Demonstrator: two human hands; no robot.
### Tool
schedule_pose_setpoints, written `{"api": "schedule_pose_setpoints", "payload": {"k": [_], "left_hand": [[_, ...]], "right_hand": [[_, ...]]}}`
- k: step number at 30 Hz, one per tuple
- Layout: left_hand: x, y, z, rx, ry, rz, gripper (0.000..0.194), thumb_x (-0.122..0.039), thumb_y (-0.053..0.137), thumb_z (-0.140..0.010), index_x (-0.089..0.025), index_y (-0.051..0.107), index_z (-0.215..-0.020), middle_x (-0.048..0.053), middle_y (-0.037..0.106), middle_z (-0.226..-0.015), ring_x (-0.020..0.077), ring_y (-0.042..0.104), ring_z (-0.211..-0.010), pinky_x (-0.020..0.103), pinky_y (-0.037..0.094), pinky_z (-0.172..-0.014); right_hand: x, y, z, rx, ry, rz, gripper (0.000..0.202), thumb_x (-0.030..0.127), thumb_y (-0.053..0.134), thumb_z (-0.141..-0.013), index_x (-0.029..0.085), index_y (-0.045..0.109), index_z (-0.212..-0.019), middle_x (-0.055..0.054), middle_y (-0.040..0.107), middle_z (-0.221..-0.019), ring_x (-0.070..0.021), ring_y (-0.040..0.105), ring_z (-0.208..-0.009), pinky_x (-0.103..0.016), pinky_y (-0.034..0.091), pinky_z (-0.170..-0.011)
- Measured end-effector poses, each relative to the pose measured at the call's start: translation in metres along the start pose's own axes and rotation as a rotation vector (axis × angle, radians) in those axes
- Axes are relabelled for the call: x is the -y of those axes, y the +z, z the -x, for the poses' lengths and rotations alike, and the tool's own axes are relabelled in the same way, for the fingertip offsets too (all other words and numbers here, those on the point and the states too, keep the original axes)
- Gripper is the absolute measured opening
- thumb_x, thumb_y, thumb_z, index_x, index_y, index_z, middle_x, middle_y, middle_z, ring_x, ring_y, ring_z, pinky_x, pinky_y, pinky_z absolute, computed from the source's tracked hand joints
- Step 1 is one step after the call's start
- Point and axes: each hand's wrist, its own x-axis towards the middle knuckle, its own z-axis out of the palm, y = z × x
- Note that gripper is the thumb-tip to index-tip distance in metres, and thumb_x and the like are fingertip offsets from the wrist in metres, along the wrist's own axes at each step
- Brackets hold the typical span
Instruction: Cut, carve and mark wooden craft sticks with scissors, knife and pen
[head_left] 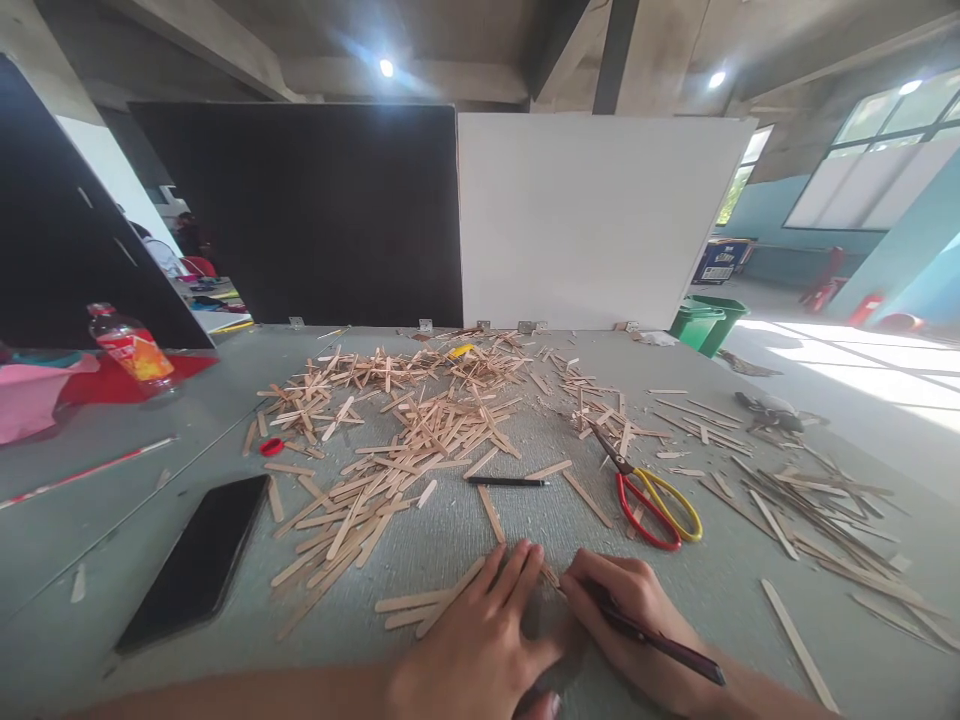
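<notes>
My left hand (472, 645) lies flat on the table with its fingers stretched forward and close together. Beside it, and partly under its edge, are several flat wooden craft sticks (416, 602). My right hand (637, 610) is closed around a slim dark pen-like tool (664, 645), whose back end slants towards me. Its tip is hidden by my fingers, near a short splintered piece of wood (550, 576) between the two hands. Ahead of them lie a black pen (508, 482) and scissors (660, 505) with one red and one yellow handle.
Loose craft sticks (442, 430) heap across the middle of the grey table. Thin dark strips (810, 510) spread on the right. At left are a black phone (199, 560), a red ring-shaped cap (272, 447) and a drink bottle (131, 345). Black and white panels (600, 220) stand behind.
</notes>
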Motion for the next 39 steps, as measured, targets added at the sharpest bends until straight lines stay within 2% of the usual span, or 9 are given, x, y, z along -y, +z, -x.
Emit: {"api": "schedule_pose_setpoints", "payload": {"k": [5, 10, 15, 20, 23, 25, 27, 33, 39], "left_hand": [[0.0, -0.002, 0.002, 0.005, 0.001, 0.024, 0.055, -0.048, 0.05, -0.108, -0.021, 0.053, -0.156, 0.029, 0.026, -0.172, 0.049, 0.022, -0.158, 0.065, 0.031, -0.126], [0.0, -0.003, 0.003, 0.008, 0.004, 0.051, 0.057, -0.049, 0.053, -0.107, -0.024, 0.051, -0.158, 0.027, 0.024, -0.174, 0.0482, 0.022, -0.159, 0.066, 0.027, -0.128], [0.004, -0.001, 0.004, 0.0, 0.01, 0.073, 0.06, -0.052, 0.055, -0.106, -0.028, 0.049, -0.16, 0.022, 0.022, -0.176, 0.048, 0.023, -0.16, 0.066, 0.029, -0.127], [0.002, -0.006, 0.002, 0.003, -0.002, 0.076, 0.065, -0.044, 0.066, -0.1, -0.03, 0.048, -0.161, 0.014, 0.019, -0.179, 0.0474, 0.025, -0.16, 0.066, 0.03, -0.128], [-0.002, -0.01, -0.001, 0.04, -0.048, 0.077, 0.085, -0.029, 0.075, -0.09, -0.031, 0.039, -0.166, 0.015, 0.016, -0.179, 0.0489, 0.022, -0.161, 0.067, 0.029, -0.128], [-0.004, -0.012, -0.002, 0.067, -0.077, 0.084, 0.091, -0.025, 0.075, -0.087, -0.029, 0.035, -0.168, 0.018, 0.018, -0.178, 0.0499, 0.019, -0.161, 0.069, 0.027, -0.128], [-0.005, -0.012, -0.002, 0.069, -0.089, 0.091, 0.091, -0.027, 0.074, -0.088, -0.028, 0.032, -0.17, 0.02, 0.016, -0.178, 0.0498, 0.016, -0.161, 0.07, 0.025, -0.128], [-0.002, -0.006, 0.001, -0.011, -0.071, 0.085, 0.091, -0.03, 0.073, -0.091, -0.032, 0.03, -0.17, 0.013, 0.004, -0.181, 0.0489, 0.015, -0.162, 0.068, 0.027, -0.128], [0.0, -0.007, 0.0, 0.022, -0.042, 0.094, 0.087, -0.031, 0.072, -0.091, -0.03, 0.033, -0.169, 0.014, 0.011, -0.181, 0.0477, 0.017, -0.162, 0.068, 0.025, -0.129]], "right_hand": [[0.0, 0.001, -0.003, -0.01, 0.023, -0.045, 0.034, 0.033, 0.045, -0.11, 0.025, 0.044, -0.077, 0.005, 0.046, -0.066, -0.0133, 0.042, -0.055, -0.027, 0.033, -0.054], [-0.001, 0.006, -0.015, -0.106, 0.209, -0.137, 0.041, 0.042, 0.055, -0.104, 0.024, 0.045, -0.068, 0.006, 0.043, -0.06, -0.0139, 0.037, -0.055, -0.028, 0.031, -0.054], [-0.002, 0.009, -0.026, -0.151, 0.311, -0.265, 0.049, 0.055, 0.052, -0.106, 0.022, 0.056, -0.07, 0.0, 0.062, -0.062, -0.0157, 0.055, -0.057, -0.027, 0.044, -0.056], [-0.002, 0.007, -0.02, -0.17, 0.343, -0.375, 0.053, 0.067, 0.06, -0.099, 0.02, 0.064, -0.076, -0.001, 0.065, -0.063, -0.0134, 0.051, -0.05, -0.025, 0.04, -0.048], [-0.001, 0.005, -0.015, -0.193, 0.328, -0.389, 0.048, 0.065, 0.069, -0.095, 0.019, 0.067, -0.08, 0.001, 0.063, -0.065, -0.0132, 0.051, -0.053, -0.025, 0.039, -0.049], [-0.002, 0.005, -0.013, -0.196, 0.313, -0.38, 0.048, 0.061, 0.064, -0.099, 0.019, 0.064, -0.076, 0.0, 0.062, -0.064, -0.0137, 0.052, -0.055, -0.025, 0.04, -0.05], [-0.002, 0.006, -0.013, -0.185, 0.315, -0.371, 0.047, 0.056, 0.058, -0.104, 0.02, 0.062, -0.073, 0.001, 0.06, -0.062, -0.0135, 0.05, -0.054, -0.025, 0.038, -0.05], [0.0, 0.006, -0.016, -0.161, 0.357, -0.37, 0.029, 0.039, 0.065, -0.101, 0.021, 0.062, -0.079, 0.004, 0.061, -0.061, -0.0126, 0.052, -0.055, -0.024, 0.037, -0.051], [0.002, 0.004, -0.014, -0.136, 0.343, -0.357, 0.035, 0.045, 0.069, -0.098, 0.021, 0.062, -0.074, 0.002, 0.063, -0.062, -0.0135, 0.053, -0.055, -0.026, 0.039, -0.051]]}}
